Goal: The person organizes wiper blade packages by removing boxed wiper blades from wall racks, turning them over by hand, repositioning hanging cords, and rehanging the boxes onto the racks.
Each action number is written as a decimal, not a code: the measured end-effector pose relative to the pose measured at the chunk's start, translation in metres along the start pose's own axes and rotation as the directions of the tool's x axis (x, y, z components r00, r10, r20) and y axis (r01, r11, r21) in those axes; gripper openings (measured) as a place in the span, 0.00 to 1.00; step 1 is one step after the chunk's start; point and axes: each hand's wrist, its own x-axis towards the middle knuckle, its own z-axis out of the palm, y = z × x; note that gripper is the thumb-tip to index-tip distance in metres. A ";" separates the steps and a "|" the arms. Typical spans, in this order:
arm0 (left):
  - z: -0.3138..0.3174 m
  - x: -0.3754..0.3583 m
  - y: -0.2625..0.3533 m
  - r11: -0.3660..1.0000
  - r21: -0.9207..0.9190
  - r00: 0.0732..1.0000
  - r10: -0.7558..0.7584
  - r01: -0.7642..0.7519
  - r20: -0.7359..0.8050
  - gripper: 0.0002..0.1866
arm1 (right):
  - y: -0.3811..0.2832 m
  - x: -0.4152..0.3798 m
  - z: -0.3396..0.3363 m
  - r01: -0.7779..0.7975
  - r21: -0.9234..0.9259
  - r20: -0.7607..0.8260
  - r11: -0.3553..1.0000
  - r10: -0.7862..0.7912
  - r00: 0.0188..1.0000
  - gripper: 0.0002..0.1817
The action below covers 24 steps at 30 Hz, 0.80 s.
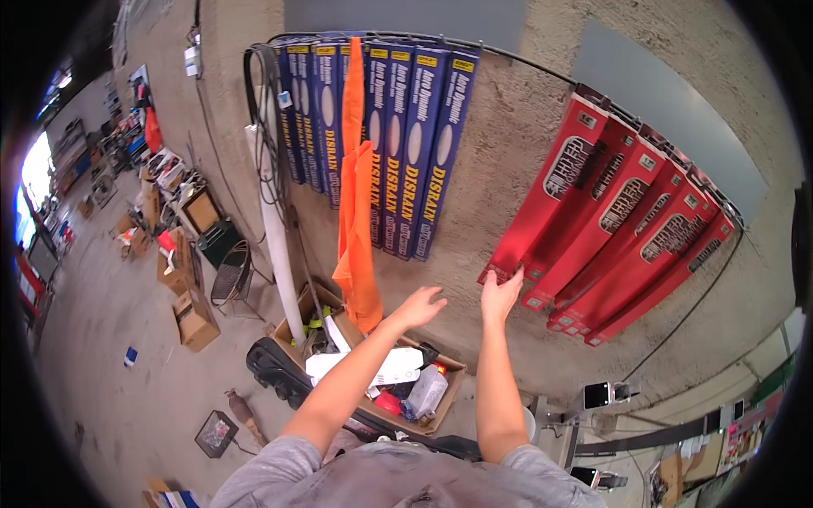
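Note:
Long red boxes (pixel 622 212) with white-edged lettering hang in a row from a wire on the wall at the right. My right hand (pixel 502 296) is at the bottom end of the leftmost red box (pixel 555 173), its thumb and fingers around that lower end. To the left, my left hand (pixel 419 307) is held out in the air, fingers apart, with nothing in it. It is nearest to an orange cloth (pixel 357 245), which hangs in front of long blue boxes (pixel 411 152) marked DISRAIN.
Below my arms stands a cardboard box (pixel 453 394) of mixed items, with a white piece (pixel 398 366) across it. A white pole (pixel 275 229) leans by the wall. Cartons (pixel 195 320) and a chair (pixel 231 275) stand at the left.

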 end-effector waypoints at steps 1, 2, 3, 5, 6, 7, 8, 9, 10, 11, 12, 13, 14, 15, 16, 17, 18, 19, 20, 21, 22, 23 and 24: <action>-0.005 -0.009 -0.009 1.000 0.006 1.000 -0.006 0.006 -0.016 0.31 | -0.004 -0.004 0.001 -0.006 0.026 -0.047 1.000 0.008 0.999 0.42; -0.010 -0.017 -0.020 0.998 -0.002 0.998 -0.057 0.057 -0.032 0.31 | -0.015 -0.009 0.001 -0.006 0.039 -0.040 0.999 0.007 0.999 0.42; -0.016 -0.024 -0.024 0.994 -0.010 0.993 -0.108 0.108 -0.040 0.31 | -0.027 -0.018 -0.001 0.080 0.017 -0.179 0.997 -0.075 0.981 0.40; -0.039 -0.030 -0.022 0.993 -0.002 0.992 -0.121 0.121 -0.038 0.31 | -0.058 -0.030 -0.002 0.240 0.054 -0.364 0.969 -0.204 0.909 0.33; -0.046 -0.033 -0.023 0.990 -0.015 0.990 -0.138 0.137 -0.029 0.31 | -0.071 -0.036 -0.001 0.226 0.051 -0.374 0.973 -0.191 0.908 0.33; -0.053 -0.023 -0.023 0.993 -0.007 0.993 -0.121 0.121 -0.016 0.31 | -0.086 -0.034 0.000 0.267 0.175 -0.296 0.948 -0.207 0.932 0.32; -0.060 -0.011 -0.028 0.994 -0.069 0.994 -0.090 0.086 -0.060 0.31 | -0.101 -0.030 0.005 0.294 0.299 -0.220 0.908 -0.235 0.947 0.30; -0.067 -0.011 -0.033 0.990 -0.130 0.993 -0.075 0.063 -0.088 0.31 | -0.112 -0.033 0.010 0.218 0.324 -0.117 0.921 -0.189 0.975 0.26; -0.074 0.001 -0.029 0.991 -0.125 0.996 -0.050 0.041 -0.070 0.31 | -0.115 -0.017 0.026 0.226 0.352 -0.061 0.908 -0.219 0.974 0.24; -0.084 0.009 -0.019 0.986 -0.166 0.995 0.011 -0.028 -0.102 0.31 | -0.125 -0.003 0.043 0.206 0.411 -0.035 0.888 -0.210 0.977 0.23; -0.091 0.004 -0.024 0.977 -0.201 0.992 0.050 -0.073 -0.115 0.31 | -0.131 -0.006 0.057 0.126 0.448 0.042 0.885 -0.162 0.986 0.23; -0.095 0.019 -0.025 0.966 -0.219 0.987 0.118 -0.139 -0.107 0.29 | -0.142 0.010 0.069 0.146 0.444 0.065 0.884 -0.194 0.979 0.23; -0.103 0.025 -0.021 0.963 -0.216 0.985 0.148 -0.163 -0.084 0.29 | -0.147 0.027 0.087 0.158 0.435 0.030 0.887 -0.189 0.982 0.23; -0.113 0.012 -0.026 0.953 -0.269 0.990 0.143 -0.141 -0.014 0.28 | -0.140 0.029 0.111 0.076 0.455 0.089 0.887 -0.130 0.988 0.24; -0.120 0.014 -0.018 0.933 -0.329 0.986 0.164 -0.146 0.027 0.28 | -0.141 0.047 0.126 0.033 0.476 0.141 0.879 -0.113 0.984 0.25; -0.133 0.019 -0.013 0.935 -0.322 0.981 0.178 -0.145 0.076 0.27 | -0.150 0.059 0.136 0.027 0.448 0.124 0.894 -0.092 0.988 0.26; -0.143 0.015 -0.021 0.932 -0.330 0.976 0.192 -0.150 0.101 0.27 | -0.149 0.059 0.151 -0.003 0.412 0.120 0.911 -0.051 0.991 0.27; -0.152 0.019 -0.024 0.918 -0.363 0.966 0.223 -0.162 0.133 0.27 | -0.150 0.067 0.162 -0.007 0.397 0.108 0.918 -0.039 0.993 0.28; -0.160 0.025 -0.027 0.902 -0.395 0.953 0.254 -0.172 0.164 0.27 | -0.149 0.077 0.172 0.012 0.399 0.083 0.917 -0.049 0.995 0.29; -0.169 0.026 -0.036 0.910 -0.392 0.958 0.222 -0.136 0.182 0.26 | -0.146 0.077 0.182 0.012 0.384 0.079 0.923 -0.045 0.996 0.30; -0.176 0.029 -0.041 0.906 -0.398 0.954 0.235 -0.145 0.187 0.26 | -0.143 0.082 0.188 0.017 0.375 0.077 0.927 -0.050 0.996 0.31; -0.184 0.031 -0.040 0.902 -0.414 0.956 0.217 -0.119 0.197 0.26 | -0.138 0.088 0.191 0.025 0.368 0.065 0.929 -0.053 0.996 0.31; -0.193 0.032 -0.041 0.899 -0.429 0.957 0.195 -0.087 0.214 0.26 | -0.134 0.092 0.196 0.035 0.344 0.085 0.938 -0.068 0.994 0.32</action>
